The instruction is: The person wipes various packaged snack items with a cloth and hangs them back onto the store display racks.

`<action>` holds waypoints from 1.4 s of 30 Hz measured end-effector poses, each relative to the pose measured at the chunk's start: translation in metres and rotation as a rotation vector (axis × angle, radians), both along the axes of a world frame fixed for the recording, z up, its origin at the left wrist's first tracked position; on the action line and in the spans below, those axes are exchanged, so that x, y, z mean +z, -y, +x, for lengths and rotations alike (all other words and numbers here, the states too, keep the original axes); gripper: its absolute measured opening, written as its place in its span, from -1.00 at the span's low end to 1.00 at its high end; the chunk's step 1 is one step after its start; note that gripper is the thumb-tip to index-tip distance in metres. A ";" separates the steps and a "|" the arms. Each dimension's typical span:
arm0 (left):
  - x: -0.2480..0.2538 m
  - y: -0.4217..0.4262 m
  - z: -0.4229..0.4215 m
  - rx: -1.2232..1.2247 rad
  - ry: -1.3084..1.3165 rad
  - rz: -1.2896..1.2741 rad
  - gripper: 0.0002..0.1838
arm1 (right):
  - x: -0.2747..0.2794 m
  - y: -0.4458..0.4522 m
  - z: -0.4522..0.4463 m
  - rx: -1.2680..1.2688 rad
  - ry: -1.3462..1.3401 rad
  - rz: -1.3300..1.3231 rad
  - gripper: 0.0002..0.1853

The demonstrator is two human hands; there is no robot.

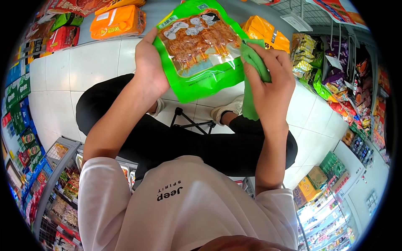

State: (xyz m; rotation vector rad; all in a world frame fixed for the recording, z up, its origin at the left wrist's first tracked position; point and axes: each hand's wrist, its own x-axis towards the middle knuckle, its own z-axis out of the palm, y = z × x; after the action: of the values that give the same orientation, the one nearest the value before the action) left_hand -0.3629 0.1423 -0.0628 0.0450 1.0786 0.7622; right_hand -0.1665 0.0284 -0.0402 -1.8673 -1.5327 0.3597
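A bright green food packet (pixel 201 42) with a clear window showing brown skewered food is held up above my lap. My left hand (pixel 150 62) grips its left edge, with the thumb at the upper left corner. In my right hand (pixel 272 79) is a folded green cloth (pixel 251 98), pinched between thumb and fingers. The top of the cloth is at the packet's right edge and its lower end hangs down.
Orange packages (pixel 118 23) lie on the shelf in front, with a yellow-orange bag (pixel 266 33) farther right. Snack racks (pixel 331 71) line the right side, and a wire rack (pixel 60 184) stands at left. Black stool legs (pixel 192 124) stand on the tiled floor.
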 end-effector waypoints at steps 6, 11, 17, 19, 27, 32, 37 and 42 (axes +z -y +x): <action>-0.003 0.004 0.000 -0.005 0.047 -0.005 -0.37 | -0.009 0.004 -0.022 0.186 0.019 0.035 -0.49; -0.012 0.007 0.002 0.004 0.049 0.015 -0.36 | -0.012 0.012 -0.056 0.337 -0.068 0.085 -0.47; -0.006 0.006 0.004 0.004 0.009 -0.030 -0.36 | -0.021 0.020 -0.071 0.503 0.066 0.172 -0.58; -0.011 0.006 0.005 0.017 0.037 -0.001 -0.35 | -0.016 0.018 -0.066 0.497 0.063 0.152 -0.57; -0.006 0.008 0.001 -0.036 0.108 0.056 -0.31 | -0.005 0.001 -0.023 0.109 -0.075 0.022 -0.48; -0.010 0.038 0.002 -0.272 -0.019 0.425 -0.32 | -0.013 0.000 -0.031 0.116 -0.181 0.002 -0.54; -0.015 0.056 -0.010 -0.517 -0.018 0.864 -0.38 | -0.007 -0.003 -0.033 0.008 -0.319 0.085 -0.65; -0.019 0.048 -0.018 -0.648 0.025 1.117 -0.41 | 0.002 -0.005 -0.028 -0.073 -0.575 0.030 -0.71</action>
State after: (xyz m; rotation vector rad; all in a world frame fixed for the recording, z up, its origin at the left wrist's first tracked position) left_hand -0.3806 0.0943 -0.0819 1.2650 0.4405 0.6714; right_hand -0.1942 0.0335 -0.0383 -1.6011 -1.0689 0.7588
